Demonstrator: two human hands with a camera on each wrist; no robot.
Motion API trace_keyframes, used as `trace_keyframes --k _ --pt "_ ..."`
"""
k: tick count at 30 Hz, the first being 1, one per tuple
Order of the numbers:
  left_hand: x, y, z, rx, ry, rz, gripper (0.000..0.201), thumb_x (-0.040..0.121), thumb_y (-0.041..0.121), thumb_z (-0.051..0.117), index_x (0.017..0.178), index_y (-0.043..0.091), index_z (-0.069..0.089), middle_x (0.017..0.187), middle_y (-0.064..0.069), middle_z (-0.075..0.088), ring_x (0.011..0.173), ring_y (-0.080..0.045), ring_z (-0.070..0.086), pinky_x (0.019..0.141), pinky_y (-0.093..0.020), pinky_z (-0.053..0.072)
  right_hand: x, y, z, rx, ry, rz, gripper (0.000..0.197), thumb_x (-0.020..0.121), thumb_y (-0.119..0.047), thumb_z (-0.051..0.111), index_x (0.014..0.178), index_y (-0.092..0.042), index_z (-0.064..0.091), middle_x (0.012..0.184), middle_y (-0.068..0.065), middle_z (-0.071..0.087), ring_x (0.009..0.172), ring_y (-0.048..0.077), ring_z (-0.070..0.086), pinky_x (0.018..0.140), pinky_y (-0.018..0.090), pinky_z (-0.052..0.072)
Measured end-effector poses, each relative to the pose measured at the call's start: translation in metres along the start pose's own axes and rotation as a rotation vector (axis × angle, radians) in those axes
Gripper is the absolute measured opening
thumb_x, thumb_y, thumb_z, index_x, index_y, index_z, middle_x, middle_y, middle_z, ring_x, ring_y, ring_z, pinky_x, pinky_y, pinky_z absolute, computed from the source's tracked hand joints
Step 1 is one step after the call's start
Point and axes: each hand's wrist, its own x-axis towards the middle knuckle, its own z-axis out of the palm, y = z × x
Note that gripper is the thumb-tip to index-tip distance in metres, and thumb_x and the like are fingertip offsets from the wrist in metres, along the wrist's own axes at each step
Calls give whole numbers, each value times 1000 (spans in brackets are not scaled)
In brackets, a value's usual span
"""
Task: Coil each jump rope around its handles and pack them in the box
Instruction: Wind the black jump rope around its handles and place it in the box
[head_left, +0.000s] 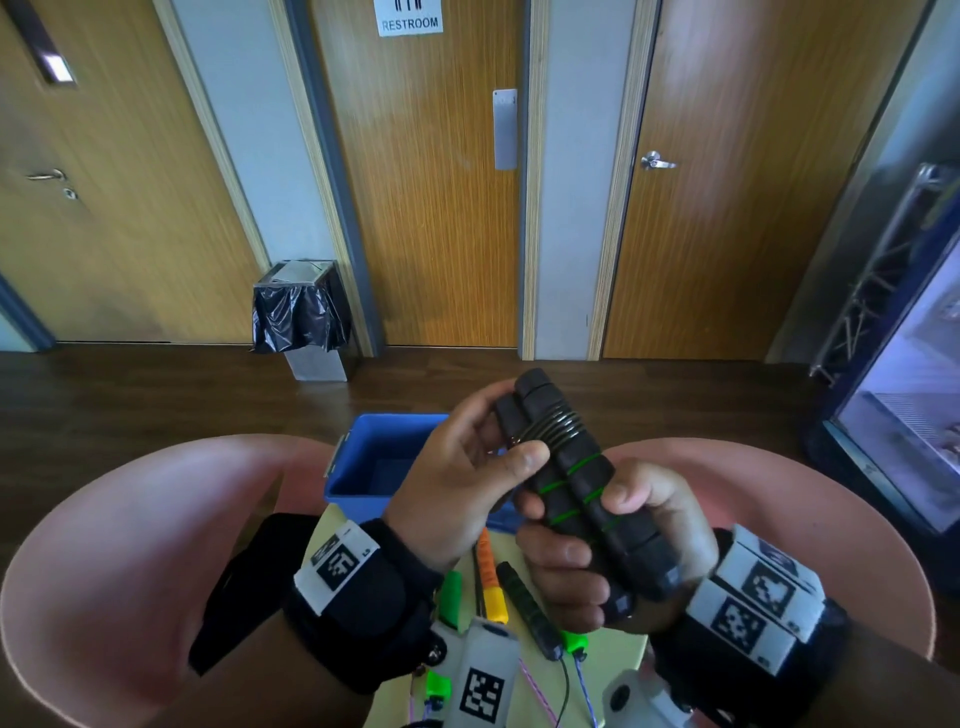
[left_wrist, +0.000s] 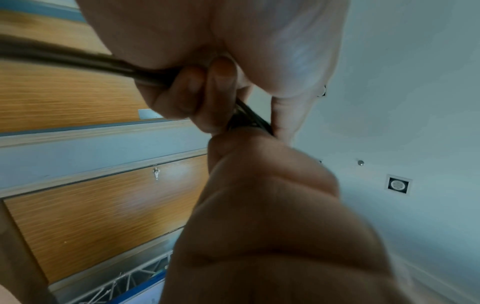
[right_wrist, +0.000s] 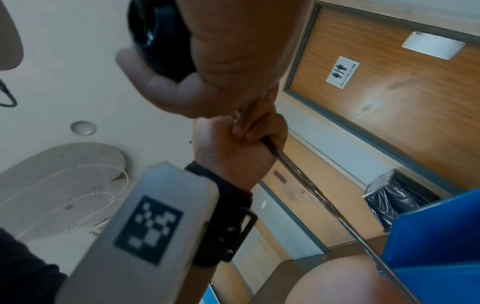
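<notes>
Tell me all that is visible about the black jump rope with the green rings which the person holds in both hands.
The black jump rope has two foam-like handles with thin green rings, held side by side and tilted above the blue box. Several turns of dark, glossy cord are wound tightly around both handles near their upper end. The right hand grips the lower part of the handles. The left hand holds the upper part, its thumb beside the coil, its fingers curled on the cord, which runs on downward in the right wrist view.

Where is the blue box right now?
In the head view the blue box sits open just beyond the left hand, in front of the wooden doors, near the black handles both hands hold.
</notes>
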Motion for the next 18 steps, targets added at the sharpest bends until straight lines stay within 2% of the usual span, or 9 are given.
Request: trace_keyframes --k 2,4,5,7,9,11,13,15,18 --pt "-2 -4 2 -8 39 -10 46 81 13 66 124 17 53 85 -3 69 53 -14 55 49 -22 48 -2 -2 0 -39 67 -2 43 68 -26 65 103 -6 48 73 9 49 58 23 55 61 31 49" --pt "-4 -9 3 -9 87 -20 43 83 11 68 123 19 54 85 -4 71 55 -14 58 52 -22 49 -2 -2 -2 -97 182 38 48 62 -26 70 101 -2 57 77 17 55 64 29 59 65 37 52" --pt "-4 -11 2 -18 113 -30 43 83 11 72 123 19 56 88 -4 73 62 -14 63 57 -22 52 -1 -3 -2 -149 263 64 50 59 -26 71 101 -1 61 82 20 59 69 33 62 68 39 53" --pt "-4 -14 -1 -1 164 -40 47 81 13 77 123 19 58 98 -10 75 86 -20 71 75 -29 57 3 -5 -4 -327 449 57 51 56 -24 70 100 1 63 88 24 64 73 36 64 72 44 53" --pt "-4 -18 -1 53 210 -41 56 76 23 80 127 21 57 105 -14 74 101 -27 70 89 -40 56 7 -8 -3 -554 589 0 39 63 -17 71 96 -2 59 85 21 66 68 34 65 70 43 54" --pt "-5 -20 3 77 256 -35 62 73 29 77 130 24 53 105 -13 75 103 -29 70 92 -43 55 8 -7 -1 -637 613 -61 20 79 -9 70 95 -6 59 82 19 67 65 29 68 63 38 57" --pt "-6 -21 8 71 291 -25 60 77 23 73 132 25 50 102 -12 75 102 -28 71 93 -46 55 8 -2 1 -589 629 -117 11 90 0 64 98 -5 59 81 18 65 63 28 67 57 36 57" --pt "-7 -21 10 49 296 -17 59 79 21 70 133 25 48 102 -13 75 102 -28 71 95 -50 54 9 2 3 -553 634 -213 21 87 0 66 106 1 58 83 21 61 63 27 65 56 35 56" --pt "-9 -17 10 47 296 29 63 77 27 74 135 26 48 105 -14 74 105 -30 69 94 -48 54 14 8 4 -544 622 -307 44 76 -13 65 114 7 56 86 25 59 61 24 65 51 30 53"
